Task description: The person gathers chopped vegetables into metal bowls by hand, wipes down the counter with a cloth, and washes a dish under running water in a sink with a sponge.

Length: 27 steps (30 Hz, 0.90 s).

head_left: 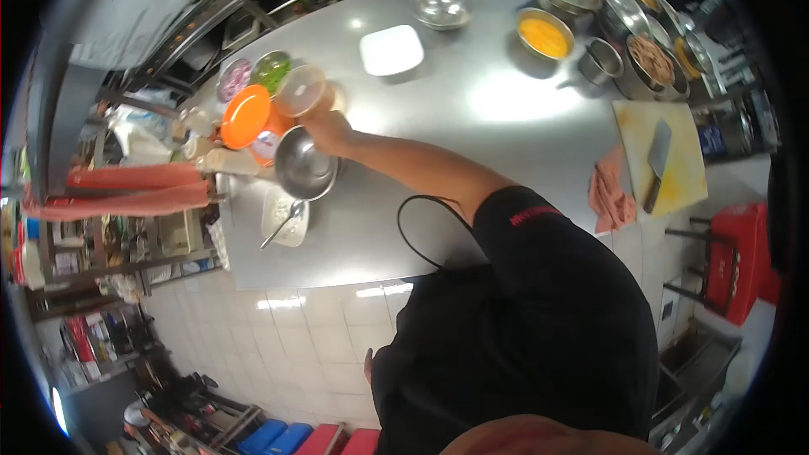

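Observation:
My right hand (329, 132) reaches far across the steel table, its fingers closed at the rim of a metal bowl (305, 170). The bowl looks tilted, with its inside facing me, and I see no food in it. Directly beyond the hand is a translucent plastic tub (301, 91). An orange kitchen scale (246, 116) with a round dial stands to the left. Below the bowl sits a white container (276, 223) with white contents and a spoon (289, 227). Of my left hand (368, 364), low beside my body, only a sliver shows; its fingers are mostly hidden.
Bowls of chopped purple (237, 79) and green (271, 74) food stand at the far left. Towards the back are a white tray (392, 50), a glass-like bowl (442, 8) and a yellow-filled bowl (544, 35). A knife (659, 163) lies on a cutting board (684, 147), beside a cloth (611, 192).

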Available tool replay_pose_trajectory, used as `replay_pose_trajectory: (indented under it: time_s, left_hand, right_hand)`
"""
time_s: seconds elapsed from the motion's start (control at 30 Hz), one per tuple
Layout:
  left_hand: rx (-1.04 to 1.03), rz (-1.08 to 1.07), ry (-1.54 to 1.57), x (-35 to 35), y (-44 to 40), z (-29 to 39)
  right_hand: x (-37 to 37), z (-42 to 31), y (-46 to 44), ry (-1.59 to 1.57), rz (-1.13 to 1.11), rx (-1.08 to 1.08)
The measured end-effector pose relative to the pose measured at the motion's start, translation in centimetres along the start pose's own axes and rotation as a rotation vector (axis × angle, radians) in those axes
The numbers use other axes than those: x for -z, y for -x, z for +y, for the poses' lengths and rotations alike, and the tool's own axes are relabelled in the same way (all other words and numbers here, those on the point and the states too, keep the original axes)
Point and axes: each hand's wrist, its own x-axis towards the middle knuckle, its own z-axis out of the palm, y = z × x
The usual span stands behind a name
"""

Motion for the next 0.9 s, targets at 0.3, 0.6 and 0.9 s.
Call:
replay_pose_trajectory:
  time_s: [0.3, 0.6, 0.9]
  left_hand:
    - [-0.141, 0.106, 0.207, 1.6, 0.9, 8.6]
    - [-0.401, 0.079, 0.681, -0.1, 4.3, 20.4]
    - [-0.561, -0.231, 1.113, -0.9, 8.2, 23.2]
  right_hand:
    - [-0.3, 0.9, 1.7, -0.114, 0.369, 0.181]
    - [3.9, -0.7, 7.8, -0.52, 0.48, 0.022]
    - [-0.3, -8.2, 25.1, -0.773, -0.13, -0.182]
